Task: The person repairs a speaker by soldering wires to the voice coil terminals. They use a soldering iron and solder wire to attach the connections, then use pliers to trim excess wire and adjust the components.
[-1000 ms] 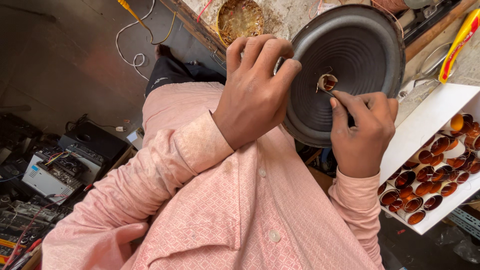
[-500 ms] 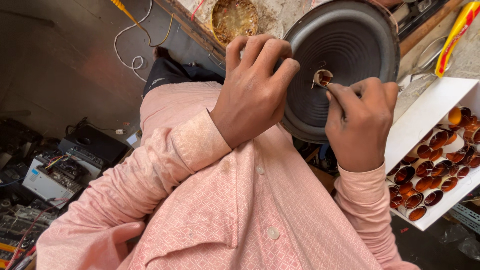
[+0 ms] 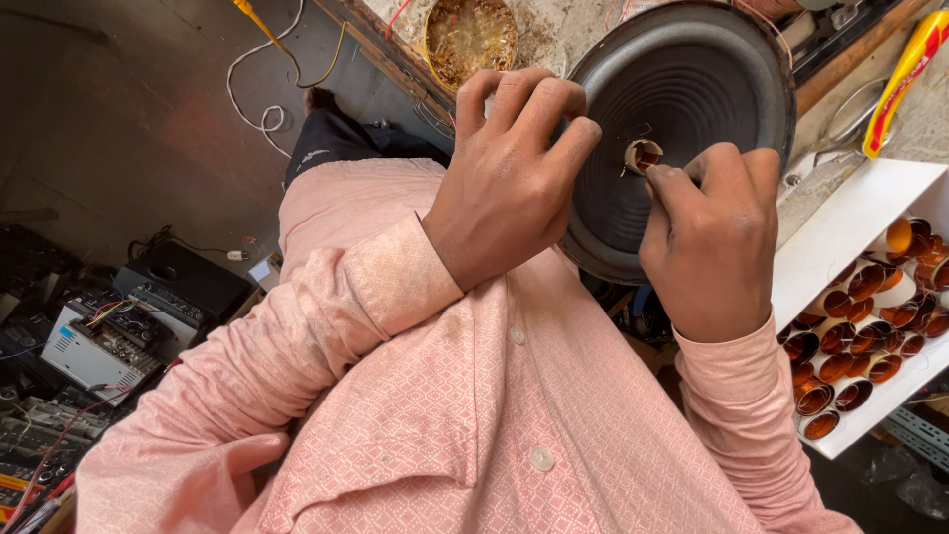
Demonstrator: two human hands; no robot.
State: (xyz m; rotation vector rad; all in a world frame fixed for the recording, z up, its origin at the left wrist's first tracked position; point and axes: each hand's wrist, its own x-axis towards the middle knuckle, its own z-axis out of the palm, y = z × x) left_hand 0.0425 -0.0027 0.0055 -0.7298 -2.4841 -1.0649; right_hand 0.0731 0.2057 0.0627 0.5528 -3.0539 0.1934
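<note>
From the head camera, a black speaker cone (image 3: 692, 109) is held tilted up in front of the person's chest, its ribbed face toward the camera. The left hand (image 3: 509, 183) grips the cone's left rim, fingers curled over the edge onto the face and clenched on it. The right hand (image 3: 712, 242) is at the cone's centre, thumb and fingertips pinched on a small coppery coil tube (image 3: 643, 155) that sits in the middle opening, just above and left of the knuckles. To the right, a white box (image 3: 850, 222) holds rows of similar copper tubes. Above the left hand sits a round brass-coloured dish (image 3: 473, 38), and grey electronic units (image 3: 99, 346) lie lower left.
</note>
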